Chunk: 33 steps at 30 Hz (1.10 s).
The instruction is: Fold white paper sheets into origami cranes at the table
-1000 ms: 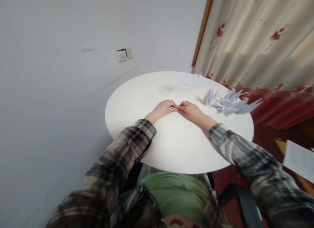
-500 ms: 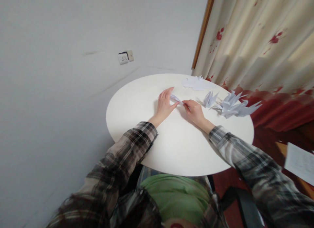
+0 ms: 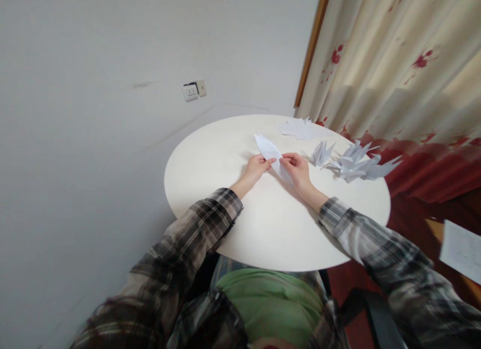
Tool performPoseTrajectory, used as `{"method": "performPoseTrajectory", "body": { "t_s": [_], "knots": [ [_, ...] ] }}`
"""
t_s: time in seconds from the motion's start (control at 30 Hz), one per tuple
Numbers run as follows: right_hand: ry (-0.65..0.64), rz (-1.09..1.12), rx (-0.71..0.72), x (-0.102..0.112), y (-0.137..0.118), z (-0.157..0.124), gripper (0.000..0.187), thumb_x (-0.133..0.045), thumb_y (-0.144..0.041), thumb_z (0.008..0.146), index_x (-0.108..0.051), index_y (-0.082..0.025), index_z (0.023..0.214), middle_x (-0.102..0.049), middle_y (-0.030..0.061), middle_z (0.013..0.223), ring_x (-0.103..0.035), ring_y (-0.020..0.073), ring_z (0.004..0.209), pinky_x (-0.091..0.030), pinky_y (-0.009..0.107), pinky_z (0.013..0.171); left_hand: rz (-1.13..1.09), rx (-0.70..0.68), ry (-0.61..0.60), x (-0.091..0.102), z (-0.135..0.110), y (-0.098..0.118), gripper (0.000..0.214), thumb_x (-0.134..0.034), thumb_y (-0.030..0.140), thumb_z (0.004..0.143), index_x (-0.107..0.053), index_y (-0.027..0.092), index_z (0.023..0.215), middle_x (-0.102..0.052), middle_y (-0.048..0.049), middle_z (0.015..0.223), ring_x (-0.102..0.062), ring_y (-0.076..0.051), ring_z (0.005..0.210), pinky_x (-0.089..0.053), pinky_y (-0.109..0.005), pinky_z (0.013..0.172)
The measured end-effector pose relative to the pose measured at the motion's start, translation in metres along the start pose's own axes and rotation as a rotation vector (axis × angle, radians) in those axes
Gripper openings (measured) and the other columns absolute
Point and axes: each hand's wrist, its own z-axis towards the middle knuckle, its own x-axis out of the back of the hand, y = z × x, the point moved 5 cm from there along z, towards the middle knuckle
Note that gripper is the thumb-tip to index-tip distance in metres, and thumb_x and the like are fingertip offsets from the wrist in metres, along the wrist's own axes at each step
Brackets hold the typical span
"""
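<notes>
A folded piece of white paper [image 3: 267, 147], long and pointed at its far end, is held just above the round white table [image 3: 270, 224]. My left hand [image 3: 256, 168] pinches its left edge, the thumb lying on top. From the other side, my right hand [image 3: 297, 167] grips the paper between thumb and fingers, and part of the sheet shows below that hand. Right of my hands stands a single folded paper crane [image 3: 322, 152], close to a cluster of several more paper cranes [image 3: 355, 163].
Flat white paper pieces [image 3: 300, 128] lie at the table's back. A wall with a socket [image 3: 190, 92] is on the left, a patterned curtain [image 3: 394, 78] on the right. A black armrest [image 3: 370, 309] and a written sheet [image 3: 462, 249] are at lower right.
The paper has turned from nearly edge-on to showing its broad face. My left hand has moved down and closed its fingers on the edge; my right hand has stayed about where it was.
</notes>
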Motion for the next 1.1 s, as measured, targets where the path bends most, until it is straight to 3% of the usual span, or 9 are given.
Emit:
{"method": "performPoseTrajectory", "body": {
  "t_s": [0.2, 0.4, 0.53, 0.7, 0.93, 1.1],
  "knots": [
    [0.024, 0.112, -0.042, -0.002, 0.002, -0.002, 0.026, -0.068, -0.039, 0.062, -0.058, -0.021, 0.078, -0.063, -0.0010, 0.072, -0.056, 0.0136, 0.067, -0.046, 0.030, 0.067, -0.065, 0.025, 0.018, 0.001, -0.004, 0.001, 0.025, -0.071, 0.027, 0.068, -0.065, 0.012, 0.087, -0.072, -0.0058, 0.086, -0.064, -0.013, 0.077, -0.048, -0.029, 0.078],
    [-0.126, 0.199, -0.184, -0.013, 0.004, -0.008, 0.028, -0.070, -0.040, 0.058, -0.055, -0.021, 0.072, -0.057, -0.0046, 0.062, -0.050, 0.0104, 0.057, -0.041, 0.027, 0.057, -0.174, 0.079, 0.072, 0.004, -0.005, -0.002, 0.035, -0.073, 0.023, 0.067, -0.051, 0.015, 0.093, -0.066, 0.0015, 0.074, -0.060, -0.010, 0.068, -0.047, -0.028, 0.075],
    [-0.058, 0.157, -0.125, -0.009, 0.003, -0.007, 0.025, -0.067, -0.038, 0.060, -0.053, -0.021, 0.070, -0.054, -0.0047, 0.061, -0.049, 0.0108, 0.058, -0.040, 0.026, 0.057, -0.175, 0.084, 0.033, 0.003, -0.005, -0.004, 0.034, -0.074, 0.026, 0.066, -0.045, 0.017, 0.079, -0.059, 0.0055, 0.067, -0.057, -0.007, 0.065, -0.045, -0.026, 0.073],
    [0.042, 0.117, -0.082, -0.003, 0.004, -0.007, 0.026, -0.065, -0.041, 0.062, -0.051, -0.022, 0.073, -0.055, -0.0037, 0.063, -0.051, 0.0126, 0.061, -0.043, 0.027, 0.060, -0.149, 0.036, -0.078, 0.000, -0.006, -0.001, 0.037, -0.075, 0.030, 0.062, -0.044, 0.017, 0.076, -0.058, 0.0053, 0.070, -0.057, -0.007, 0.069, -0.044, -0.024, 0.073],
    [0.013, 0.017, 0.042, -0.005, 0.003, -0.007, 0.026, -0.060, -0.046, 0.071, -0.051, -0.022, 0.075, -0.057, -0.0013, 0.071, -0.052, 0.0141, 0.068, -0.044, 0.029, 0.065, -0.118, 0.080, -0.161, -0.003, -0.006, 0.002, 0.022, -0.067, 0.022, 0.066, -0.050, 0.017, 0.079, -0.055, 0.0041, 0.075, -0.054, -0.007, 0.071, -0.042, -0.023, 0.073],
    [-0.035, -0.030, 0.086, -0.007, -0.004, -0.012, 0.026, -0.062, -0.046, 0.074, -0.055, -0.021, 0.078, -0.059, -0.0009, 0.074, -0.054, 0.0144, 0.070, -0.044, 0.028, 0.067, -0.097, 0.108, -0.223, -0.007, -0.007, 0.002, 0.019, -0.061, 0.009, 0.061, -0.053, 0.017, 0.077, -0.054, 0.0044, 0.074, -0.052, -0.006, 0.070, -0.041, -0.021, 0.071]
  ]
}}
